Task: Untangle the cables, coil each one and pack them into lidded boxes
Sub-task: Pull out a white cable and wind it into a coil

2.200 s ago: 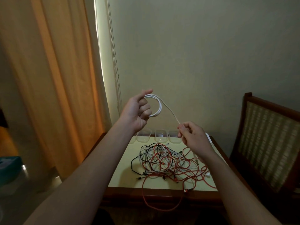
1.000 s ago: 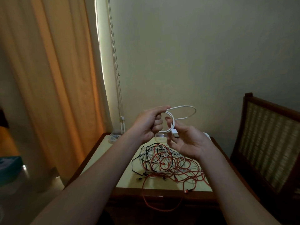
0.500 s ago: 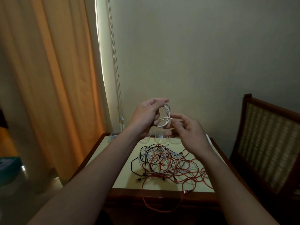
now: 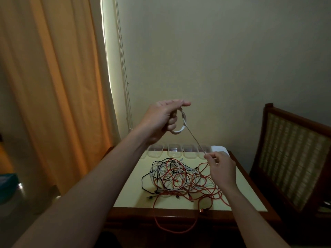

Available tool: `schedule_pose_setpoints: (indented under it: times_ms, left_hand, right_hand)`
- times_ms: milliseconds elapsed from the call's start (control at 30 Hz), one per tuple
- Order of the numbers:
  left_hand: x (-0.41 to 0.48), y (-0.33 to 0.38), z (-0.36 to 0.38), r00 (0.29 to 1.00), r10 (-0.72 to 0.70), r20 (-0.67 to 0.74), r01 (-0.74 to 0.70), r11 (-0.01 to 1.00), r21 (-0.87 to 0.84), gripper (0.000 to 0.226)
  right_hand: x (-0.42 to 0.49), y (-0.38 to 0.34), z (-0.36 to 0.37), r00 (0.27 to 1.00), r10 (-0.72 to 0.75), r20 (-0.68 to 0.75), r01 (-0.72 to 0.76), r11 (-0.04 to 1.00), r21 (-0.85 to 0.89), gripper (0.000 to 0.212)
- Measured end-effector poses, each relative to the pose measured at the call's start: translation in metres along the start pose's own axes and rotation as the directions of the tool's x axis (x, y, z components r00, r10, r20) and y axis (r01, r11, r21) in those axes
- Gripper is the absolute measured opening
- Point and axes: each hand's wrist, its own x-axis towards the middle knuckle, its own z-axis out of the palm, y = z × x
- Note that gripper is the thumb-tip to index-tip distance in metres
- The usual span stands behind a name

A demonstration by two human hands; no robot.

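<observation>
White cable [image 4: 181, 122], wound into a small coil, hangs high above the bench [image 4: 136, 190] in the left hand [image 4: 161, 119]. That grip is closed on it, with fingers curled through the loop. One strand leaves the coil and runs taut, slanting down towards the bench's far right corner. There the right hand [image 4: 221, 167] pinches it between thumb and fingertip, its grip clamped on the strand just above the bench top.

A row of clear boxes [image 4: 173, 150] stands along the bench's far edge; whether anything lies in them cannot be told. A white object [image 4: 219, 149] sits at the far right corner. A tangle of red, white and black cables [image 4: 179, 178] lies in the middle of the bench, and one red loop [image 4: 175, 228] droops over the near edge.

The bench top is pale yellow, framed in dark wood. A cane-backed chair [image 4: 293, 158] stands right of the bench, an orange curtain [image 4: 53, 86] hangs left of it, and a plain wall [image 4: 215, 59] rises behind.
</observation>
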Motion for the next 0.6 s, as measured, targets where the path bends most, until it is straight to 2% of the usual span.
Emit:
schedule_pose_setpoints:
  times_ms: [200, 267, 333, 400, 467, 533, 600]
  left_hand:
    - [0.001, -0.008, 0.004, 0.992, -0.128, -0.002, 0.122, 0.949, -0.289, 0.016]
    - [0.001, -0.009, 0.003, 0.986, -0.169, -0.004, 0.155, 0.911, -0.383, 0.015]
    - [0.001, -0.011, 0.003, 0.979, -0.203, -0.008, 0.178, 0.874, -0.452, 0.015]
    - [0.001, -0.014, 0.004, 0.975, -0.224, -0.005, 0.192, 0.845, -0.499, 0.015]
    - [0.001, -0.016, 0.004, 0.972, -0.233, -0.001, 0.197, 0.825, -0.529, 0.017]
    - [0.001, -0.018, 0.003, 0.971, -0.239, 0.004, 0.202, 0.809, -0.551, 0.018]
    - [0.001, -0.018, 0.004, 0.97, -0.244, 0.006, 0.205, 0.8, -0.564, 0.019]
  right_hand:
    - [-0.002, -0.013, 0.0, 0.989, -0.145, 0.004, 0.145, 0.985, -0.096, 0.009]
    - [-0.003, -0.02, 0.001, 0.996, -0.081, 0.028, 0.081, 0.997, -0.007, 0.01]
    - [-0.005, -0.029, 0.004, 0.993, 0.058, 0.1, -0.076, 0.979, 0.188, 0.01]
    - [-0.007, -0.041, 0.006, 0.961, 0.19, 0.201, -0.264, 0.846, 0.463, 0.012]
    - [-0.009, -0.057, 0.005, 0.913, 0.27, 0.306, -0.408, 0.59, 0.697, 0.011]
    - [-0.01, -0.072, 0.003, 0.867, 0.307, 0.394, -0.484, 0.328, 0.811, 0.006]
    - [-0.009, -0.083, -0.001, 0.837, 0.317, 0.445, -0.506, 0.143, 0.85, 0.002]
